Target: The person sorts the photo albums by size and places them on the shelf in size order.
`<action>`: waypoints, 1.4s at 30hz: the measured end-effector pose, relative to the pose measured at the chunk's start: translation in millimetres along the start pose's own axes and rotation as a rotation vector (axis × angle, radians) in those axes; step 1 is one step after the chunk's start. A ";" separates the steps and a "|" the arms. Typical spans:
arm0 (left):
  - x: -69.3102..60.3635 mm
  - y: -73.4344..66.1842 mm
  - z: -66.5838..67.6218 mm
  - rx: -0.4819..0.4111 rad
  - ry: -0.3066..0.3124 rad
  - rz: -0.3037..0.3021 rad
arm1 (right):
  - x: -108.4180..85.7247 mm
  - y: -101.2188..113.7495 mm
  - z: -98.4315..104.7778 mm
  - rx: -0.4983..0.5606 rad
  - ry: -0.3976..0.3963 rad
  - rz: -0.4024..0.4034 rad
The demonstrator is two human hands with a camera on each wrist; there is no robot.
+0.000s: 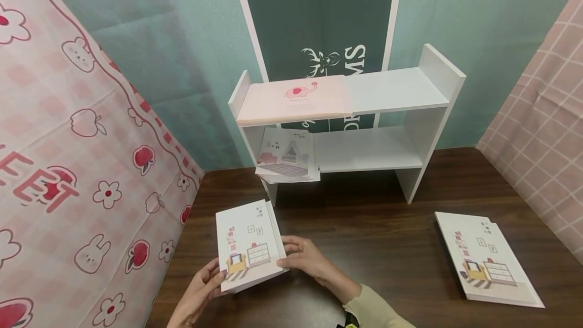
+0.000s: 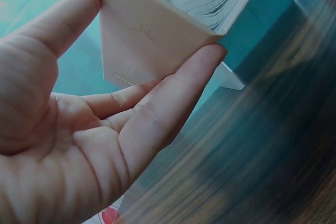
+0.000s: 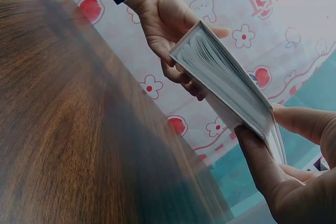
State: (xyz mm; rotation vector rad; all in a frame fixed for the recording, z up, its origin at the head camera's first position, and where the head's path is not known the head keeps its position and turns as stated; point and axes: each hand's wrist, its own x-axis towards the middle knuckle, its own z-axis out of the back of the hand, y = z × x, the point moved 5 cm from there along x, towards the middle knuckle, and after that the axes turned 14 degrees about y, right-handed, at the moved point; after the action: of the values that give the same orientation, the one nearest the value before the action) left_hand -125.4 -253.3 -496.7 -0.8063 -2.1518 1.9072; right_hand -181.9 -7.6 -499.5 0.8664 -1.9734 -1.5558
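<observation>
A thick hardcover photo album [image 1: 248,242], white with a drawn yellow armchair and dresser, is held tilted above the table in the head view. A second white edge shows along its right side. My left hand [image 1: 200,290] grips the lower left corner, thumb on the cover and fingers beneath. On the right edge, my right hand [image 1: 305,259] pinches it between thumb and fingers. The left wrist view shows the pale spine [image 2: 152,30] between thumb and fingers of the left hand [image 2: 94,108]. Fanned page edges [image 3: 220,77] face the right wrist camera, with the right hand [image 3: 299,166] below.
A white two-tier shelf [image 1: 387,90] stands at the back of the wooden table [image 1: 364,247]. A pink elephant-print album [image 1: 296,97] lies on its top tier. Stacked albums [image 1: 287,156] overhang the lower tier's left front edge. Another white album stack [image 1: 489,259] lies at right.
</observation>
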 end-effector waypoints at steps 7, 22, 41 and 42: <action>-0.1 -1.7 0.9 0.026 -0.049 0.013 | -2.5 3.9 -0.2 0.005 0.027 0.014; 3.8 -8.0 -5.4 0.022 -0.038 -0.054 | -8.1 13.1 3.0 -0.042 0.012 0.002; 6.0 -10.2 -10.9 0.027 -0.050 -0.050 | -12.9 19.4 3.6 -0.046 0.007 0.015; 5.9 -10.1 -11.4 0.026 -0.049 -0.055 | -13.3 19.4 3.7 -0.048 0.008 0.016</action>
State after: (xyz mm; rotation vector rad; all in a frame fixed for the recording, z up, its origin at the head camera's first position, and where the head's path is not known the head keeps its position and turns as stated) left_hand -128.1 -240.9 -486.4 -0.6956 -2.1485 1.9438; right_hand -179.0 7.6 -481.3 0.8346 -1.9249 -1.5818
